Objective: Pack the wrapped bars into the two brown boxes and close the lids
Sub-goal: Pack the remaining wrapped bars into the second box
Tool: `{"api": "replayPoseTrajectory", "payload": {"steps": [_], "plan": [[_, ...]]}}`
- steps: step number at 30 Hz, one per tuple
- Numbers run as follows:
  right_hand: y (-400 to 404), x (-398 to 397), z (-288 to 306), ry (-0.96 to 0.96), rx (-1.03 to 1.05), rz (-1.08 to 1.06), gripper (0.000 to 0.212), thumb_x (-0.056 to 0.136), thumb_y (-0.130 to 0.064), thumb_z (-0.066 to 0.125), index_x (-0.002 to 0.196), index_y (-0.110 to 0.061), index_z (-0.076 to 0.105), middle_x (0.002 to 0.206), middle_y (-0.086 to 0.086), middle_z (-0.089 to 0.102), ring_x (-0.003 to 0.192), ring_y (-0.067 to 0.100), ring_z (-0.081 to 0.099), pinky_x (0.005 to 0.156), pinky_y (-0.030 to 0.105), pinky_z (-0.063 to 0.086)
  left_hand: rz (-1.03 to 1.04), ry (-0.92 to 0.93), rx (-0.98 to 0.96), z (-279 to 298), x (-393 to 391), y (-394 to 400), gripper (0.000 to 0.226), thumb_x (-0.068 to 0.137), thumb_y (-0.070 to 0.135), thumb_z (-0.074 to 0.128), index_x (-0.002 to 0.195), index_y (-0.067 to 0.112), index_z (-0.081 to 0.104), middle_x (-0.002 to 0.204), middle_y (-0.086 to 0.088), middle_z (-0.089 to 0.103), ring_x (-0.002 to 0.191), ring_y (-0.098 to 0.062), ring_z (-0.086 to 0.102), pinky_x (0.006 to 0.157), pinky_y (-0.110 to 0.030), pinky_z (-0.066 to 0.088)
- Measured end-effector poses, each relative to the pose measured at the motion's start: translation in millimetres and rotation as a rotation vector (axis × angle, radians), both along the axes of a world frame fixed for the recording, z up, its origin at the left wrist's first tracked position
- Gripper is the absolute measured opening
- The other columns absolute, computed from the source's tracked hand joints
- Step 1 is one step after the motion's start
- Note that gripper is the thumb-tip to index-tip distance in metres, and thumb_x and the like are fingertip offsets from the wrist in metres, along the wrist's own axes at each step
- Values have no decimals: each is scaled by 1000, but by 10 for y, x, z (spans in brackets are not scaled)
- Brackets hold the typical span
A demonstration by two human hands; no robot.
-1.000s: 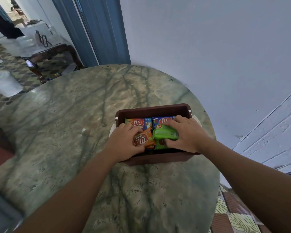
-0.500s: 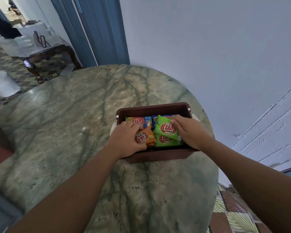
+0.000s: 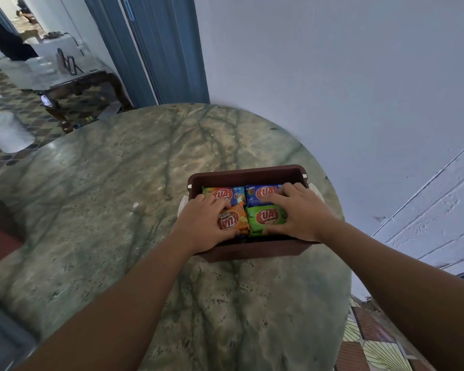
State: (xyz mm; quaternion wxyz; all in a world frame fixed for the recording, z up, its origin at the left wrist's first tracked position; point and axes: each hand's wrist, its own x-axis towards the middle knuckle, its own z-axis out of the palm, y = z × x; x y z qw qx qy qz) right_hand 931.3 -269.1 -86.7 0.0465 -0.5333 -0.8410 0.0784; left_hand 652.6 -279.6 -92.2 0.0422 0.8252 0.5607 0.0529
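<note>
Since half a second ago the green bar [image 3: 265, 218] is lying flat, its long axis left to right, in the near right of the brown box [image 3: 245, 174]. Your right hand [image 3: 300, 214] is pressing it with spread fingers; your left hand [image 3: 202, 226] is gripping the orange bar [image 3: 232, 220].

A round green marble table [image 3: 113, 199] was set against a pale wall [image 3: 332, 76]. Beyond the table, a blue door [image 3: 166, 49], a white bin [image 3: 7, 131] and a dark side table [image 3: 75, 81] were seen.
</note>
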Motion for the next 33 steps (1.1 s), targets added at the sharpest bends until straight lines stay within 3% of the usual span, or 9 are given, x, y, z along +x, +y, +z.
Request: {"api": "replayPoseTrajectory", "payload": {"steps": [5,10,16,18,20,23,25,30,33], "plan": [[23,-14,37,-50,-43,27,82,69,-79,73,141,-49,48,132,-12,48,116,14,42,102,35,40,-5,5,-28,12,16,16,76,79,82,57,140,36,50,133,9,55,114,-14,48,98,-34,37],[24,-26,30,-81,-30,29,76,74,-71,74,140,-49,44,131,-9,49,114,16,43,99,35,40,21,5,-80,77,43,43,82,72,79,70,138,33,52,129,7,51,115,-16,46,96,-34,37],[23,-42,41,-103,-41,32,79,71,-70,76,140,-48,43,131,-8,47,116,17,44,100,36,40,10,-334,-209,334,100,8,38,83,44,80,91,29,46,89,11,58,81,-10,58,67,-33,42],[23,-44,44,-104,-44,32,78,71,-70,76,139,-49,43,130,-8,46,115,17,44,100,36,41,49,-367,-163,476,108,-26,32,89,40,75,94,30,45,81,9,61,71,-4,58,61,-32,46],[24,-46,48,-99,-47,34,78,71,-70,76,139,-49,44,129,-7,46,114,17,45,100,36,41,131,-468,-145,554,103,-52,25,93,38,71,105,32,50,90,12,65,77,-1,64,63,-27,53],[20,-48,51,-92,-53,30,78,71,-69,76,139,-49,43,129,-8,46,114,16,44,100,35,40,301,-612,-185,500,90,-91,18,98,35,67,111,30,57,98,11,66,81,-1,65,58,-11,45],[16,-48,49,-83,-57,29,78,72,-69,76,139,-50,43,130,-8,45,115,16,44,101,35,40,387,-637,-233,406,76,-114,17,99,37,66,111,28,59,100,8,68,82,-3,65,60,-11,47],[9,-52,56,-86,-56,21,76,72,-70,74,138,-50,43,129,-8,46,115,16,45,102,37,41,361,-383,-234,364,72,-104,35,96,41,67,125,27,54,120,-1,60,98,-14,60,74,-26,48],[10,-50,54,-84,-59,20,76,72,-71,74,138,-50,43,128,-8,46,115,16,44,101,36,41,303,-70,-244,320,160,-107,68,86,50,75,139,23,43,131,-8,45,120,-25,48,101,-39,47]]}}
